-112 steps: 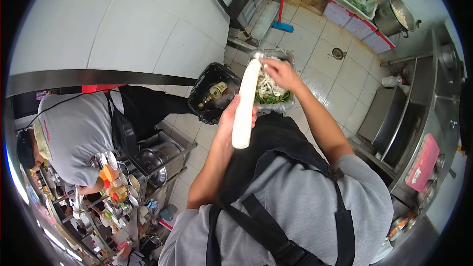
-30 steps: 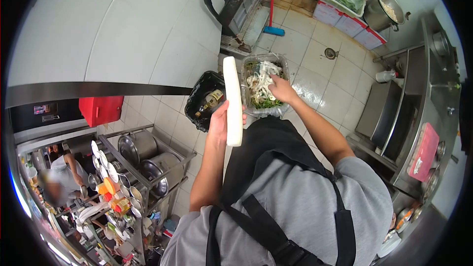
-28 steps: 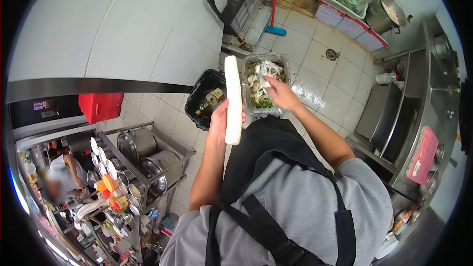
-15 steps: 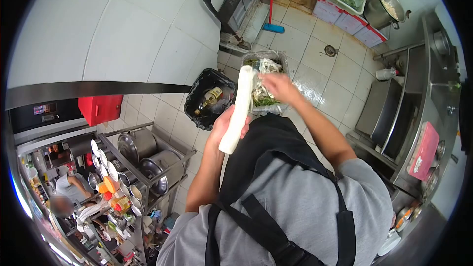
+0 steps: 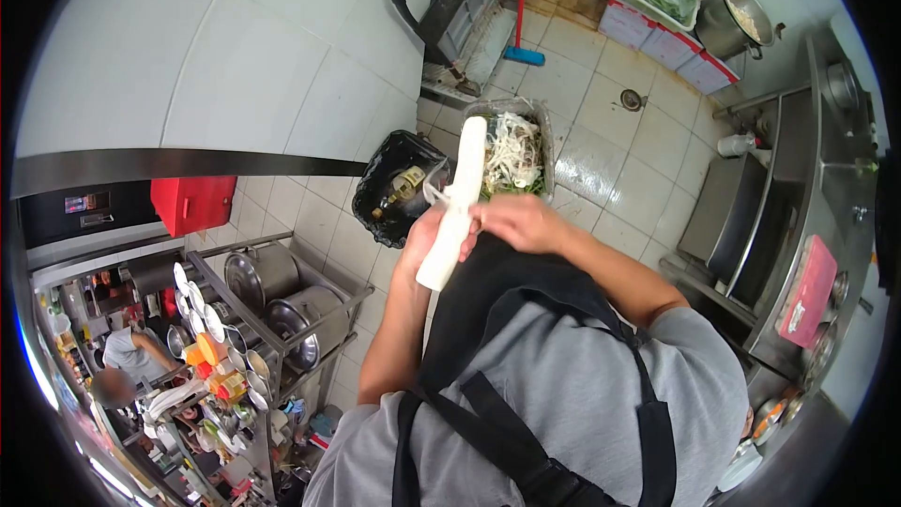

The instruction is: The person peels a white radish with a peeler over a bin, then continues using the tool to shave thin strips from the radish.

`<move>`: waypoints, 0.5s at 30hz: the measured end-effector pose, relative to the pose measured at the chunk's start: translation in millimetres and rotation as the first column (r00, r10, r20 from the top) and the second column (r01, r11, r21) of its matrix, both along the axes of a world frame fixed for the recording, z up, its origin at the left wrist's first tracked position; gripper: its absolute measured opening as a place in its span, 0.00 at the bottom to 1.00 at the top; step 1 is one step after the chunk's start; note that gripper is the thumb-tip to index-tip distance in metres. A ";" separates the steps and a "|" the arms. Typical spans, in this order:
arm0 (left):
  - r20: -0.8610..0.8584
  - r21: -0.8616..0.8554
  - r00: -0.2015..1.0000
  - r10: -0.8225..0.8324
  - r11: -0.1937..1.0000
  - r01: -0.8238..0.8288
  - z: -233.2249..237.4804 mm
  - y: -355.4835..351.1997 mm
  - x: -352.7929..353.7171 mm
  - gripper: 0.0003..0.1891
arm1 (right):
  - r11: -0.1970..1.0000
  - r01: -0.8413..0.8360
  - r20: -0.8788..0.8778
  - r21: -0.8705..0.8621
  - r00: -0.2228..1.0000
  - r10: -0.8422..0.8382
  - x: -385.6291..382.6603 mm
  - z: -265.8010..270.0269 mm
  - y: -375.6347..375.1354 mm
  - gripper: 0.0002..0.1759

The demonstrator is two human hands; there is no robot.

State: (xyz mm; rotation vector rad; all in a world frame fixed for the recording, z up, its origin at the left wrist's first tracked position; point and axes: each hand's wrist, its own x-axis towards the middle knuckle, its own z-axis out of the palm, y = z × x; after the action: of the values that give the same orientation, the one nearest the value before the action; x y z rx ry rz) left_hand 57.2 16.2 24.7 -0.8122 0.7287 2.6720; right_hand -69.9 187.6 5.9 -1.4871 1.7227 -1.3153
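A long white daikon radish point(image 5: 472, 155) slants upward in front of the apron. My left hand point(image 5: 427, 237) is closed around its lower part from the left and below. My right hand point(image 5: 519, 222) is closed against the radish's right side, seemingly around a peeler, which its fingers mostly hide. A thin, pale strip of peel point(image 5: 435, 190) curls off the radish's left side. Behind the upper end stands a lined tub point(image 5: 545, 122) holding white peels point(image 5: 514, 152) and green leaf scraps.
A black-lined bin point(image 5: 368, 195) with a bottle inside stands left of the tub. Metal racks point(image 5: 319, 338) with pots and crockery are at lower left, where another person point(image 5: 131, 352) is visible. Steel sinks point(image 5: 718, 216) run along the right. A broom point(image 5: 523, 55) rests on the tiled floor.
My right hand has moved down along the radish, from near its upper end to beside my left hand. A loose peel strip now shows on the left. The radish has tilted slightly.
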 end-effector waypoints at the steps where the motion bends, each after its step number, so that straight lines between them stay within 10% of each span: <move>1: -0.020 -0.023 1.000 -0.016 1.000 0.015 6.0 5.1 0.2 0.22 | 0.989 0.141 -0.012 -0.047 0.990 -0.142 -13.1 -19.5 -5.7 0.14; 5: -0.015 -0.025 0.997 -0.074 0.997 0.073 2.3 6.5 24.0 0.23 | 0.932 0.353 -0.078 -0.080 0.930 -0.359 -82.4 -82.0 -22.9 0.15; 10: 0.045 -0.092 0.995 -0.086 0.992 0.090 8.0 3.3 27.7 0.23 | 0.886 0.343 0.151 0.312 0.903 -0.402 -71.4 -52.6 -14.8 0.15; 15: 0.057 -0.076 0.996 -0.063 0.995 0.067 -5.5 -4.8 14.0 0.23 | 0.977 0.199 0.092 0.070 0.974 -0.205 -12.7 -6.1 6.5 0.16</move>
State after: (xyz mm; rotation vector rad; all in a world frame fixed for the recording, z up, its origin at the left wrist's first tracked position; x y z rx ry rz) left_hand 71.3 11.4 19.2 -0.8617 0.8354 2.5674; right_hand -82.6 194.1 -0.2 -1.2177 1.8712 -1.4005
